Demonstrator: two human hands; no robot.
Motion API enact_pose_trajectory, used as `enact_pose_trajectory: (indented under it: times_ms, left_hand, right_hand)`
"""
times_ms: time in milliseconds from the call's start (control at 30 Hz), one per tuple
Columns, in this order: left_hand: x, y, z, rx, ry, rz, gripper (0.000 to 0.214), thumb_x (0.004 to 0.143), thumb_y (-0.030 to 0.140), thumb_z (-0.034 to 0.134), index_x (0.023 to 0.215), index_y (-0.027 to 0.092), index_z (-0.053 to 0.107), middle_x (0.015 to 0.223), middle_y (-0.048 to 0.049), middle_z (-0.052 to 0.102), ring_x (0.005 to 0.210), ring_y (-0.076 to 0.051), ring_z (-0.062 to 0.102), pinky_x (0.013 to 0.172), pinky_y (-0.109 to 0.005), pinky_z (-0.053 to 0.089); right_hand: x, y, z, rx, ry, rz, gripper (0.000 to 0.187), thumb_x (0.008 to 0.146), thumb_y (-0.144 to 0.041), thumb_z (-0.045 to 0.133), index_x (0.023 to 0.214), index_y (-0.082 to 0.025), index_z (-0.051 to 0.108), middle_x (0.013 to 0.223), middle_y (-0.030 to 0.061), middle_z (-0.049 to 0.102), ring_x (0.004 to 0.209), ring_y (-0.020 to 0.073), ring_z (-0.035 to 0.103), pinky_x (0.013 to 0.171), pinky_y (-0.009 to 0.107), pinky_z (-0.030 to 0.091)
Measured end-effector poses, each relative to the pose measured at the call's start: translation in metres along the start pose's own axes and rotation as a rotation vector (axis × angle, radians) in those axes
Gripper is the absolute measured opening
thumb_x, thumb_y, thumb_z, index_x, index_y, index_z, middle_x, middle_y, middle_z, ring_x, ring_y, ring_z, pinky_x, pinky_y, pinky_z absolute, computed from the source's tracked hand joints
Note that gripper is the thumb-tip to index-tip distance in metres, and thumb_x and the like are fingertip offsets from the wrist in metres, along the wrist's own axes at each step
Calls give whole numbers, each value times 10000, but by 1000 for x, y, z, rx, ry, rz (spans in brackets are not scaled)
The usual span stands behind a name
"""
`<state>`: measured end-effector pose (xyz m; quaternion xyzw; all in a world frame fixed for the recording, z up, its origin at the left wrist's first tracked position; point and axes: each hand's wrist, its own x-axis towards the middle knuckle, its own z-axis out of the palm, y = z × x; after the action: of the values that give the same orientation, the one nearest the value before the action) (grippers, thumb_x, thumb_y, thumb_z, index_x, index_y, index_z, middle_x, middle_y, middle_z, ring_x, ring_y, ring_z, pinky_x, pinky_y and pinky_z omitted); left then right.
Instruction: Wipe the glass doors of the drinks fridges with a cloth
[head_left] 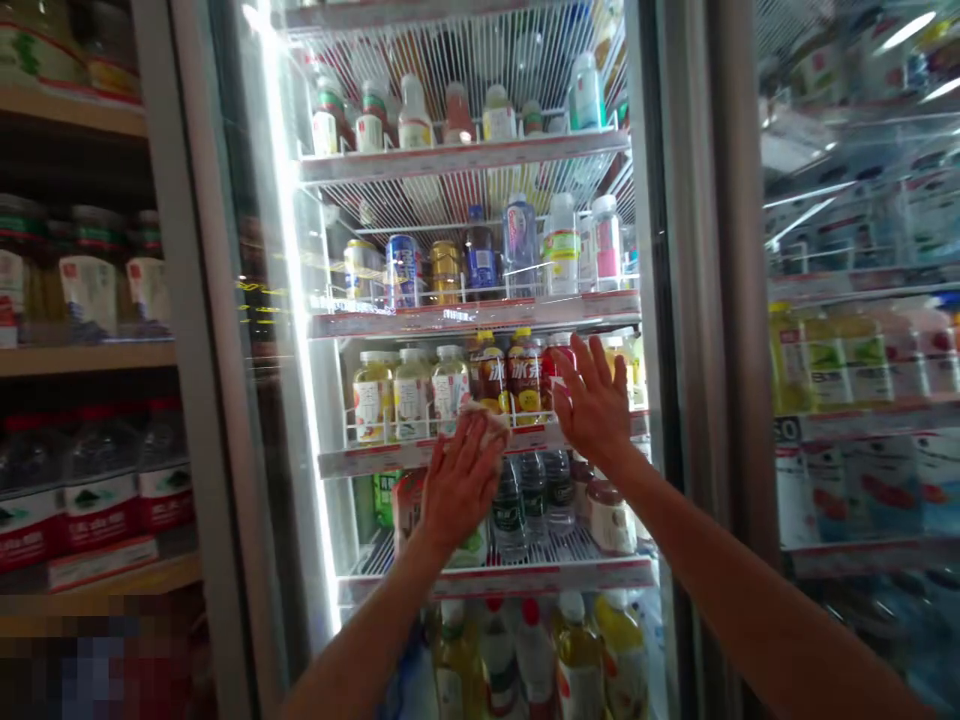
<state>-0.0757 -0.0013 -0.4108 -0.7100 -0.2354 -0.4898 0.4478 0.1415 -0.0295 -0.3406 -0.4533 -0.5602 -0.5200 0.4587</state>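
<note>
My left hand (463, 480) lies against the glass door (480, 225) of a lit drinks fridge, its fingers together over a crumpled pale cloth (491, 422). Only the upper edge of the cloth shows past my fingers. To the right and a little higher, my right hand (596, 400) has its fingers spread, palm toward the glass, and holds nothing. Whether its palm touches the glass, I cannot tell. Behind the hands stand dark bottles with yellow caps (526, 375) and clear water bottles (510, 510).
Several wire shelves of bottles and cans (403, 268) fill the fridge. A metal door frame (724, 300) runs down its right side, with another stocked fridge (870, 360) beyond. On the left is a wooden shelf (82, 357) with bottled goods.
</note>
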Motion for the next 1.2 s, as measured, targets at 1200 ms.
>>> enact_pose_trajectory:
  times_ms: [1200]
  left_hand:
    - [-51, -1, -3, 59, 2, 73, 368, 871, 265, 465, 1234, 242, 519, 1377, -90, 461, 1375, -199, 237, 1129, -437, 114]
  right_hand:
    - [-16, 3, 0, 5, -11, -2, 510, 907, -317, 341, 1409, -245, 293, 1491, 50, 272, 1406, 208, 123, 1114, 472, 168]
